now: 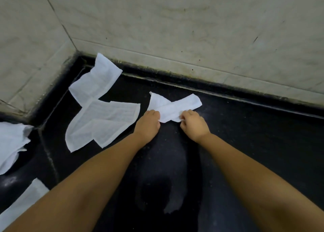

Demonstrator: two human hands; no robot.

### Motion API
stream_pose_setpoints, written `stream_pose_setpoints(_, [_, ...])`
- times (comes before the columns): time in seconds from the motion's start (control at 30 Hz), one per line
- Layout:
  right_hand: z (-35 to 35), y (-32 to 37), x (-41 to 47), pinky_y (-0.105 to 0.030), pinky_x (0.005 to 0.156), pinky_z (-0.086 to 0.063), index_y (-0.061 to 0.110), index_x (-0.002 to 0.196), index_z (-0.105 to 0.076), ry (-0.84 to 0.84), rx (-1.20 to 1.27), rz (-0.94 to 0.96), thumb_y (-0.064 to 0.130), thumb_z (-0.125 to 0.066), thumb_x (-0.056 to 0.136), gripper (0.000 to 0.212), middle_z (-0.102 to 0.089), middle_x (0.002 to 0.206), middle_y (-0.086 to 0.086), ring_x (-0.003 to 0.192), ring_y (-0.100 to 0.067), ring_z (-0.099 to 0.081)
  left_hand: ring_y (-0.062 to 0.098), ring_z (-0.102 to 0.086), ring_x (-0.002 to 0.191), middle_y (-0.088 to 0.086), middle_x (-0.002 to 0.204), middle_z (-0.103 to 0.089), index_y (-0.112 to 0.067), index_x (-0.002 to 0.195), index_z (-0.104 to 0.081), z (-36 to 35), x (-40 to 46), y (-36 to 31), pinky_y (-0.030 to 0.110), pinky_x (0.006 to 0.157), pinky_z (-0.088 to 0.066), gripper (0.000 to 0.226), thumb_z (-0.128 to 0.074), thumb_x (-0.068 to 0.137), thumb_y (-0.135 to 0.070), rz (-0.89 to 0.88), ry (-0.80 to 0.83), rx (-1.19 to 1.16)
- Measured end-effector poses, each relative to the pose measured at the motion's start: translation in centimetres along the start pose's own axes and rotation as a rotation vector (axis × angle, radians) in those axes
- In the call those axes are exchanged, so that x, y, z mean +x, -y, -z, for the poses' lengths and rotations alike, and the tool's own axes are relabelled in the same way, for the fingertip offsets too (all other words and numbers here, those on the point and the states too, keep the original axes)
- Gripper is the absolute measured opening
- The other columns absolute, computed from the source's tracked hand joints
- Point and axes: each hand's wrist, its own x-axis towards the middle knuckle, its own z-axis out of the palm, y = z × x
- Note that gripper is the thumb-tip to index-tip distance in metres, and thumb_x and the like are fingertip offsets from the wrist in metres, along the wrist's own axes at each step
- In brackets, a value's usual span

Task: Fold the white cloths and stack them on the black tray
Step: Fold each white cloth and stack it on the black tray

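Head view: the left hand point(149, 122) and right hand point(192, 124) each pinch an end of a folded white cloth point(172, 107) lying on the black desk point(245, 135).

Two bare forearms enter from the lower edge of the frame, no sleeves showing. The left hand point(148, 122) and right hand point(193, 124) wear no gloves, rings or watch.

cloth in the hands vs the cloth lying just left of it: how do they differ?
The held cloth is folded into a narrow strip; the left cloth lies spread out, far wider. The left hand and right hand grip the held cloth; nothing touches the left cloth. Both are white, on the black surface.
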Motion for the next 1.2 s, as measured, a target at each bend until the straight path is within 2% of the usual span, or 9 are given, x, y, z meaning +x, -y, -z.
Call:
stream_pose_setpoints(0.23, [4.7,-1.2,-3.4,-0.031,0.06,-0.038,0.013,0.085,-0.051,-0.185,0.507,-0.077,0.011,-0.049,0.089,0.005,-0.054,0.076,0.004,0.068,-0.015,-0.048,0.017,-0.052,0.078,0.003,0.084,-0.055,-0.006,0.09,-0.057,4.8,-1.6,-1.6,0.031,0.072,-0.043,0.007,-0.051,0.088,-0.009,0.146,-0.227,-0.424])
stream_pose_setpoints(0.43, [7.1,-1.3,-6.1,-0.029,0.087,-0.045,0.02,0.121,-0.055,-0.171,0.466,0.034,0.027,-0.057,0.088,0.034,-0.053,0.105,0.006,0.098,-0.012,-0.052,0.006,-0.051,0.073,-0.006,0.079,-0.057,-0.016,0.087,-0.06,9.8,-2.8,-6.8,0.013,0.064,-0.039,0.011,-0.052,0.087,-0.008,0.008,-0.215,-0.58])
stream_pose_setpoints(0.5, [8.2,-0.3,-6.2,-0.027,0.093,-0.039,0.023,0.129,-0.05,-0.188,0.429,0.147,0.032,-0.061,0.088,0.044,-0.049,0.113,0.007,0.107,-0.007,-0.043,0.01,-0.053,0.076,-0.002,0.084,-0.061,-0.018,0.088,-0.061,10.8,-3.6,-8.7,0.018,0.067,-0.041,0.012,-0.052,0.087,-0.011,-0.055,-0.144,-0.571])
stream_pose_setpoints(0.6, [9.4,1.0,-6.7,-0.032,0.077,-0.039,0.027,0.083,-0.058,-0.163,0.366,0.257,0.025,-0.056,0.088,0.005,-0.054,0.089,0.005,0.086,-0.012,-0.046,0.013,-0.053,0.075,0.005,0.088,-0.064,-0.019,0.087,-0.063,11.7,-4.9,-10.6,0.024,0.068,-0.041,0.013,-0.053,0.086,-0.011,-0.108,-0.091,-0.564])
stream_pose_setpoints(0.63, [9.7,1.2,-7.0,-0.032,0.069,-0.038,0.023,0.072,-0.054,-0.16,0.398,0.233,0.021,-0.054,0.089,0.017,-0.053,0.08,0.003,0.076,-0.014,-0.046,0.013,-0.052,0.075,0.006,0.088,-0.064,-0.02,0.087,-0.064,12.1,-5.2,-10.9,0.025,0.068,-0.041,0.014,-0.053,0.086,-0.011,-0.103,-0.099,-0.566])
stream_pose_setpoints(0.77, [11.1,-0.6,-8.6,-0.026,0.059,-0.036,0.015,0.08,-0.061,-0.147,0.463,0.13,0.02,-0.051,0.095,0.018,-0.06,0.08,0.0,0.072,-0.014,-0.05,0.007,-0.051,0.072,-0.005,0.077,-0.058,-0.019,0.089,-0.066,13.5,-6.2,-10.2,0.022,0.07,-0.041,0.014,-0.054,0.089,-0.012,0.001,-0.24,-0.605])
stream_pose_setpoints(0.97, [16.5,-3.2,-9.1,-0.028,0.059,-0.034,0.016,0.075,-0.058,-0.279,0.569,0.085,0.016,-0.055,0.093,0.019,-0.052,0.069,0.002,0.071,-0.014,-0.045,0.004,-0.045,0.063,-0.008,0.072,-0.049,-0.018,0.098,-0.061,15.4,-6.7,-9.3,0.004,0.049,-0.036,0.019,-0.05,0.091,-0.005,0.097,-0.353,-0.578])
stream_pose_setpoints(1.13, [19.8,-4.4,-11.0,-0.014,0.055,-0.039,0.012,0.083,-0.061,-0.424,0.816,0.092,0.012,-0.057,0.091,0.009,-0.055,0.076,-0.003,0.067,-0.01,-0.045,0.006,-0.05,0.065,-0.005,0.073,-0.056,-0.021,0.081,-0.061,16.1,-7.4,-11.7,0.016,0.064,-0.043,0.02,-0.052,0.089,-0.005,0.082,-0.462,-0.843])
stream_pose_setpoints(1.2, [19.5,-5.6,-12.5,-0.023,0.065,-0.041,0.017,0.077,-0.062,-0.407,0.912,0.1,0.012,-0.059,0.09,0.014,-0.054,0.073,-0.001,0.07,-0.013,-0.046,0.007,-0.056,0.071,-0.002,0.077,-0.061,-0.021,0.081,-0.062,15.3,-8.7,-12.2,0.018,0.072,-0.047,0.02,-0.053,0.09,-0.005,0.057,-0.411,-0.942])
